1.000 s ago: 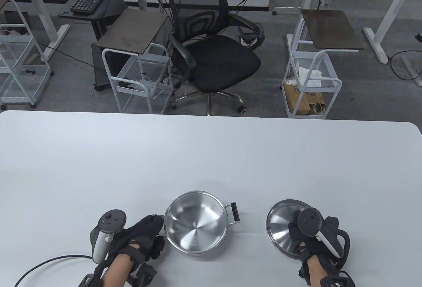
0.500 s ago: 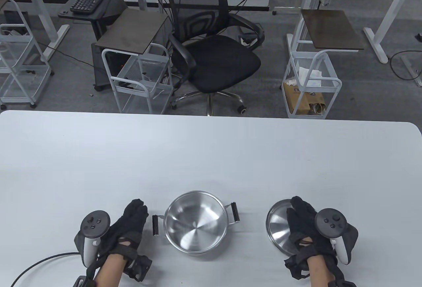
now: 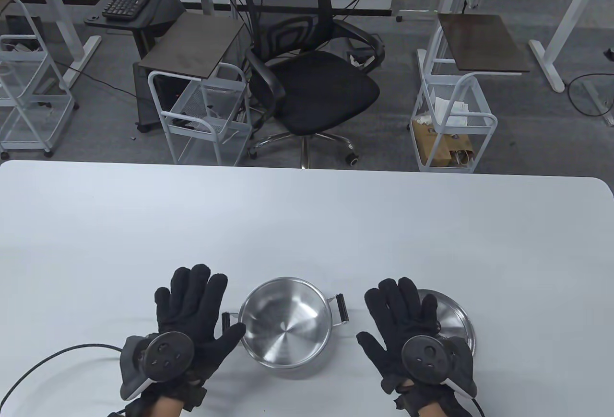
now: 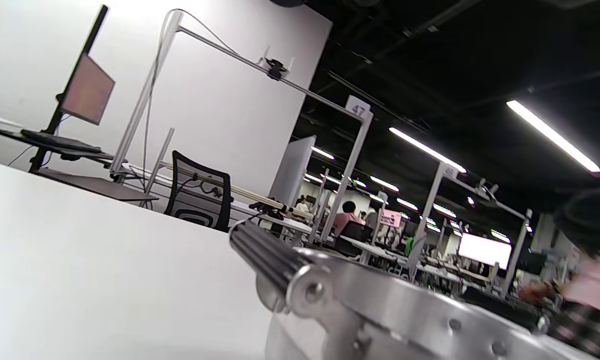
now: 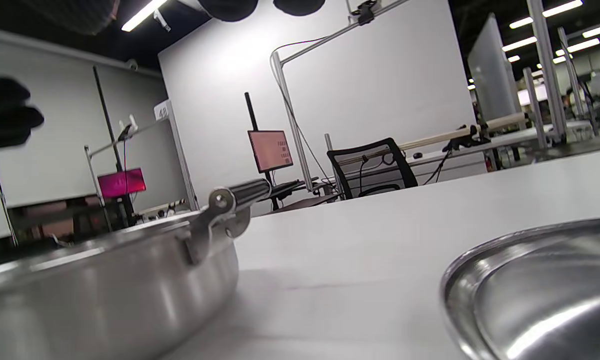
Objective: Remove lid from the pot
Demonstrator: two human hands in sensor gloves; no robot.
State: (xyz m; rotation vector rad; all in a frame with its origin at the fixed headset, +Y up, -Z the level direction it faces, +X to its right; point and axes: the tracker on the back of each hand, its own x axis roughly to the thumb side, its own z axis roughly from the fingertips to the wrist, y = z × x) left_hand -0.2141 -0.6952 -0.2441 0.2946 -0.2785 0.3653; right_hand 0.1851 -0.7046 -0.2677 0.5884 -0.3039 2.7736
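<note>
A steel pot [image 3: 285,323] stands open and empty on the white table [image 3: 307,225], near the front edge. Its steel lid [image 3: 453,318] lies on the table to the pot's right. My left hand [image 3: 192,311] lies flat with spread fingers just left of the pot, its thumb by the rim. My right hand [image 3: 403,321] lies flat with spread fingers between pot and lid, partly over the lid's left side. Neither hand holds anything. The left wrist view shows the pot's handle [image 4: 274,260] close up. The right wrist view shows the pot [image 5: 104,285] and the lid's rim [image 5: 530,290].
A black cable [image 3: 53,364] runs from my left wrist across the table's front left. Beyond the far table edge stand an office chair [image 3: 307,72] and wire carts [image 3: 451,120].
Both hands have turned palm-down and spread open. The left hand has come off the pot's left handle. The right hand has let go of the lid and moved left of it.
</note>
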